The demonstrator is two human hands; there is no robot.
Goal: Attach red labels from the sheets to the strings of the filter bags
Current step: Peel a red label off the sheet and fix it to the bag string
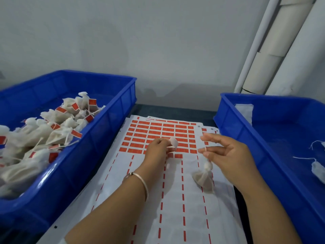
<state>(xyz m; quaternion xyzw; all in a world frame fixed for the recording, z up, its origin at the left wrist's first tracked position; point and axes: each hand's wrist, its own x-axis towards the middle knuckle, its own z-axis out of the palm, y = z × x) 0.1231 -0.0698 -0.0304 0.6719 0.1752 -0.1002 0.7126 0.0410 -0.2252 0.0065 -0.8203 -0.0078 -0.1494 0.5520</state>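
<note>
A sheet of red labels (163,132) lies on the table between two blue bins; its near half is peeled, with only red dashes left. My left hand (156,150) pinches a peeled label (173,142), white backing up, over the sheet's lower rows. My right hand (226,152) pinches the string of a small filter bag (204,180). The bag hangs below the fingers, just above the sheet. The other fingers of that hand are spread.
The blue bin on the left (112,120) holds a heap of filter bags with red labels (52,127). The blue bin on the right (233,124) holds a few unlabelled bags (318,169) and a white cloth. White tubes (267,55) lean against the wall.
</note>
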